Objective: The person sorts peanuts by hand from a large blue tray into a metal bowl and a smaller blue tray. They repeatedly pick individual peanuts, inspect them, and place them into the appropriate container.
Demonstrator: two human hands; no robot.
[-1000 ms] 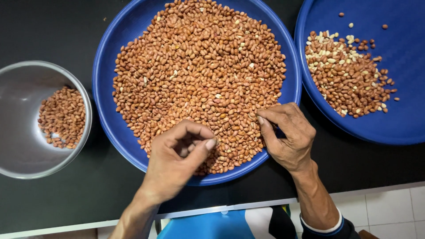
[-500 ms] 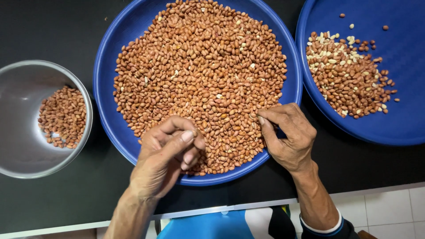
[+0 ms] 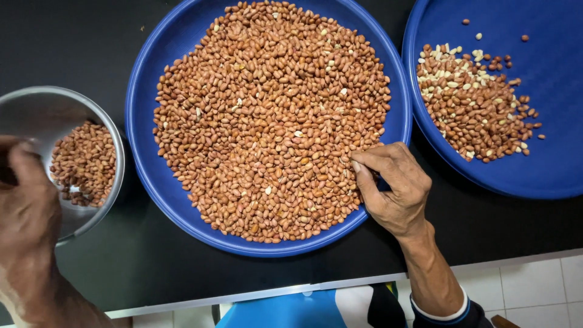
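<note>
Moved off the tray [image 3: 141, 121], left hand [image 3: 27, 212] hovers curled over the bowl [image 3: 36, 109], grip unclear; right hand [image 3: 395, 188] pinches peanuts [image 3: 267, 115].

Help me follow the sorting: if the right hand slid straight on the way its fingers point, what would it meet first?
The right hand points left across the large round blue tray, fingertips at the pile's edge. It would likely push straight into the heap of reddish-brown peanuts, though its height above them is unclear.

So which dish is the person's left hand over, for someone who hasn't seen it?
On the black tabletop, look left of the big blue round tray. The left hand hovers over the round steel bowl, the only metal dish.
</note>
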